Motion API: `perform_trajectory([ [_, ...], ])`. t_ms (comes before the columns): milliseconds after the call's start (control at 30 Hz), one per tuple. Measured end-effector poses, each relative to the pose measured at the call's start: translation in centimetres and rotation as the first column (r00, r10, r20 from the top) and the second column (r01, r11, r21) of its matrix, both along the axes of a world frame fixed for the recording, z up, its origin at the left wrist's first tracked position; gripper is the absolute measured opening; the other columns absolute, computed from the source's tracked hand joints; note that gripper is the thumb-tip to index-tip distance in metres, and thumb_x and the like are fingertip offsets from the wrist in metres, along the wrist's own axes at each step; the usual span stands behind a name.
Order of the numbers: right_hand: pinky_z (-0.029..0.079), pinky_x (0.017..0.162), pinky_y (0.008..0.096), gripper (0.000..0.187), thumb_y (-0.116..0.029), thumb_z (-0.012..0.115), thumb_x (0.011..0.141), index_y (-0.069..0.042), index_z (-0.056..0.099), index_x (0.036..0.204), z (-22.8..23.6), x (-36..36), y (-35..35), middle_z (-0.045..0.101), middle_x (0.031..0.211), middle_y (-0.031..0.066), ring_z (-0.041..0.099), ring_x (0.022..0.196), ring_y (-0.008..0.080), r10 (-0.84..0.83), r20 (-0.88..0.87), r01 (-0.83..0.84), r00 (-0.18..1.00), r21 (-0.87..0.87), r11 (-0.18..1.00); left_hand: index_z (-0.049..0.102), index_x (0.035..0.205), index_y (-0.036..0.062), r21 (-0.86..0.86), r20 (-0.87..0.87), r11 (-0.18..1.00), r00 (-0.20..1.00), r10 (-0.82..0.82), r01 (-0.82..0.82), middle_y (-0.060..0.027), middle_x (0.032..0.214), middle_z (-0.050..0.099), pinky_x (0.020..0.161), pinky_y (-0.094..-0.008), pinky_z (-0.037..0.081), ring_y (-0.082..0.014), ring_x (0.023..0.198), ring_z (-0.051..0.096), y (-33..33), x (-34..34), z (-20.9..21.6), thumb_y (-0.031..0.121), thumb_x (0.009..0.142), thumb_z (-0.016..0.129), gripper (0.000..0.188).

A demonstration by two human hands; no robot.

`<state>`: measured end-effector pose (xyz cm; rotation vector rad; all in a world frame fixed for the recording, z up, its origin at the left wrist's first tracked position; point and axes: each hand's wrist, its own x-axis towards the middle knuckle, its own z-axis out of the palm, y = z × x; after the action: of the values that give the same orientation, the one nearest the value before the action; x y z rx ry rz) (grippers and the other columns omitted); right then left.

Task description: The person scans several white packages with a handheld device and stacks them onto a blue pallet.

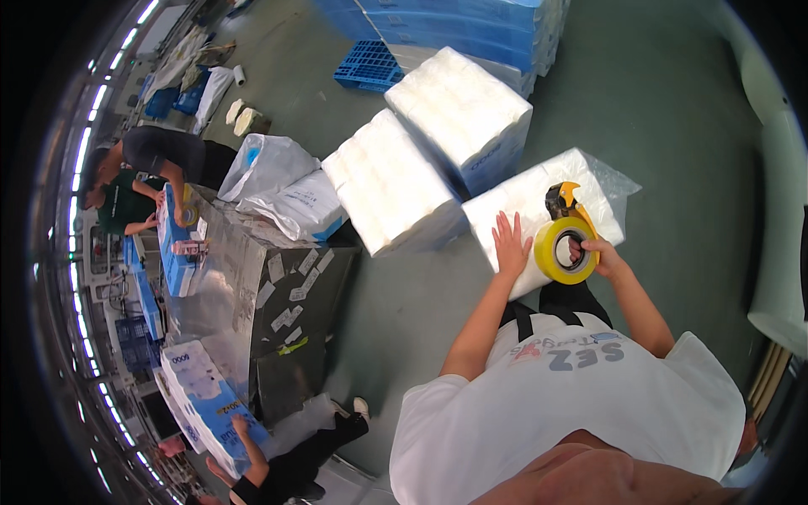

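A white, plastic-wrapped bundle [510, 204] lies right in front of me, its loose clear film [613, 178] sticking out at the far right end. My left hand [511, 246] rests on its top with the fingers stretched out and apart. In my right hand [601, 254] is a tape dispenser [545, 251] with a large yellow roll, a black head and an orange-yellow frame. My fingers wrap round its right side, partly inside the roll's core. The dispenser is over the near right part of the bundle; whether it touches the film I cannot tell.
Two more wrapped bundles [459, 105] [391, 185] stand ahead and left. Behind them are a blue wrapped stack [463, 34] and a blue pallet [368, 66]. Co-workers handle packs at a metal table [220, 286] on the left. Large pale rolls [783, 210] line the right.
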<state>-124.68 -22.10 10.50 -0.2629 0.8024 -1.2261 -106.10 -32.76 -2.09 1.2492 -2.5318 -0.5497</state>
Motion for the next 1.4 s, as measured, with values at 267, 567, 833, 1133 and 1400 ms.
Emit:
perform_trajectory([
  [267,0.038,0.088,0.0281,0.066,-0.004,0.073,0.058,-0.004,0.042,0.116,3.5,-11.3,-6.9,0.052,0.105,0.0064,0.049,0.1,0.0156,0.104,-0.797,-0.361,0.595,-0.149,0.921,0.031,0.129,-0.0004,0.36,0.027,0.865,0.931,0.365,-0.35,-0.0196,0.137,0.023,0.103,-0.0423,0.014,-0.0322,0.128,0.017,-2.1,-5.1,-0.2,0.034,0.088,0.038,0.054],
  [567,0.044,0.08,0.0331,0.054,-0.005,0.068,0.058,-0.006,0.049,0.109,7.0,-16.1,-12.7,0.055,0.1,0.0132,0.054,0.092,0.0282,-0.08,-0.972,-0.725,0.221,-0.218,0.653,0.054,0.103,0.0006,0.91,-0.307,0.165,0.349,0.886,0.38,-0.0081,0.098,0.057,0.08,-0.0274,0.044,-0.0138,0.091,0.054,-4.9,-10.7,14.7,0.019,0.087,0.045,0.026],
  [833,0.046,0.073,0.0354,0.063,-0.01,0.067,0.055,-0.007,0.045,0.114,7.2,-10.7,-14.4,0.055,0.091,0.0136,0.055,0.084,0.0308,-0.145,-0.987,-0.898,-0.074,0.003,0.44,0.059,0.087,0.002,0.939,-0.267,0.316,0.294,0.918,-0.133,-0.0029,0.076,0.06,0.058,-0.0206,0.046,-0.0097,0.063,0.056,-2.7,-5.2,10.9,0.009,0.083,0.051,0.011],
  [1133,0.048,0.065,0.0387,0.058,-0.019,0.066,0.061,-0.002,0.044,0.112,8.6,-4.9,-16.4,0.055,0.086,0.0172,0.058,0.074,0.0325,-0.065,-0.94,-0.903,-0.334,0.3,0.307,0.061,0.083,-0.0026,0.892,-0.269,0.292,0.113,0.957,-0.346,-0.0084,0.071,0.062,0.052,-0.0207,0.047,-0.0104,0.056,0.057,-3.5,10.4,4.6,0.008,0.078,0.06,0.012],
  [1400,0.048,0.065,0.038,0.058,-0.018,0.066,0.06,-0.003,0.045,0.111,6.6,-1.9,-19.1,0.056,0.084,0.0165,0.058,0.075,0.0314,-0.063,-0.847,-0.812,-0.527,0.48,0.332,0.061,0.082,0.0007,0.85,-0.316,0.367,0.191,0.929,-0.378,-0.0049,0.067,0.062,0.057,-0.0231,0.047,-0.0093,0.059,0.056,-7.6,16.0,-8.0,0.014,0.077,0.062,0.014],
])
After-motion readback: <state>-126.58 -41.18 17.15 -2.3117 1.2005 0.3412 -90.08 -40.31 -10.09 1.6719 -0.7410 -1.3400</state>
